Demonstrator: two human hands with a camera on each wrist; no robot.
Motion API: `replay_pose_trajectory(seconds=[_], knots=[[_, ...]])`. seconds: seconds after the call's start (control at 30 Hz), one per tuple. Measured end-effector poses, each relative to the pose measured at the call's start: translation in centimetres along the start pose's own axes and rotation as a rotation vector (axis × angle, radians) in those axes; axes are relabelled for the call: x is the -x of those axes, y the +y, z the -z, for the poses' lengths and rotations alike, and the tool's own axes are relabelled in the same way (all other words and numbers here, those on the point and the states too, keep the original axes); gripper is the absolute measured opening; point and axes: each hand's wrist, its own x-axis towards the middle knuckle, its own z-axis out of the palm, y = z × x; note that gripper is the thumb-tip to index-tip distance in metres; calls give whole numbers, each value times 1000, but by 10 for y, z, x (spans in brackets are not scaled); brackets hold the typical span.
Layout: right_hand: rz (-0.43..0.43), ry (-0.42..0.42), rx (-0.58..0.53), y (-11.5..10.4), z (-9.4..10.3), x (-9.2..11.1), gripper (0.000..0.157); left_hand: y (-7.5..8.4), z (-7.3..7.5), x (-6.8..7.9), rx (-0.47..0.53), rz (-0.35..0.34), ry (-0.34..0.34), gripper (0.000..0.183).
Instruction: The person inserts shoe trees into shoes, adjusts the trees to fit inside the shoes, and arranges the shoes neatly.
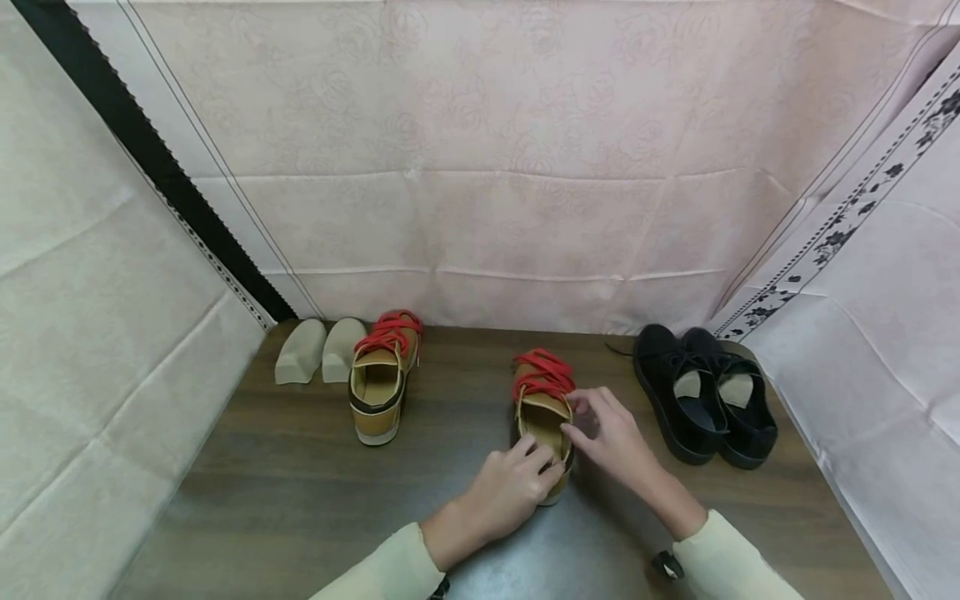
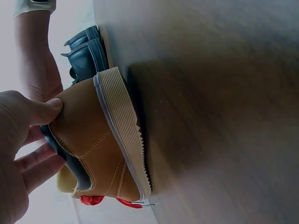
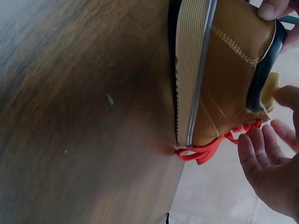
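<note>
A tan shoe (image 1: 542, 423) with red laces (image 1: 543, 372) and a dark padded collar stands on the floor, its toe pointing away from me. My left hand (image 1: 512, 487) pinches the heel collar, thumb (image 2: 49, 110) on the outside and fingertips at the shoe's opening. On the right side of that opening is my right hand (image 1: 613, 435), with loosely bent fingers (image 3: 261, 154) beside the laces. Its thumb touches or nearly touches the yellowish tongue (image 3: 270, 91). The matching tan shoe (image 1: 381, 383) stands apart to the left, also red-laced.
Two pale shoe inserts (image 1: 302, 352) lie at the far left, beside the matching shoe. A pair of black shoes (image 1: 675, 392) stands to the right with pale inserts inside. Whitish cloth (image 1: 480, 167) hangs behind and along both sides of the wood-look floor (image 1: 300, 500).
</note>
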Motion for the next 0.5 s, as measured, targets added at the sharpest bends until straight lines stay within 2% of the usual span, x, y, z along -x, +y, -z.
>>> replay_pose_trajectory(seconds=[0.23,0.5], knots=[[-105,-10,-2,-2,-5,-3,35,1,2,-1,-16,1,0,14],[-117,38,-33,-3,-11,-2,31,-3,5,-1,-2,6,-8,13]])
